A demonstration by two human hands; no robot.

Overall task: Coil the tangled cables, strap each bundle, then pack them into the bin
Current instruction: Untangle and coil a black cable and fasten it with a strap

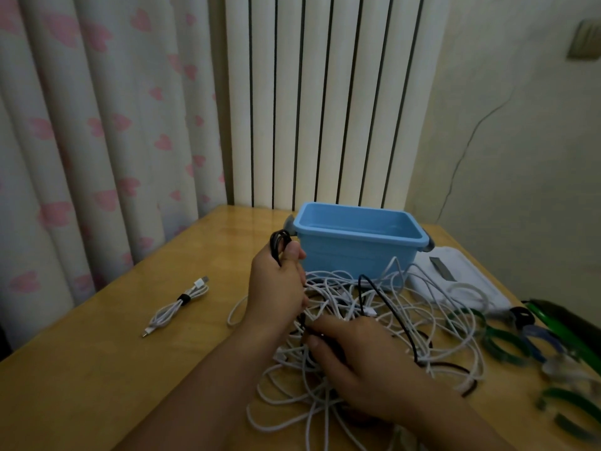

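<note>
On the wooden table (97, 369) before pale curtains, left hand (276, 288) clenched around black cable loops (280, 244), right hand (354, 349) pinching the strand: best freed gently from the tangled white cables (406, 317), keeping loops even.

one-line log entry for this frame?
stage: coiling black cable | left hand: holds coil | right hand: pinches cable in pile | bin: empty | strapped white cable: on table

I see a dim, yellowish room with soft, flat light and only faint shadows under my hands. A dull sheen lies on the table (97, 369) left of my left hand (276, 288). The straps (500, 340) right of my right hand (357, 356) smear with blur, and the edges bow outward.
</note>
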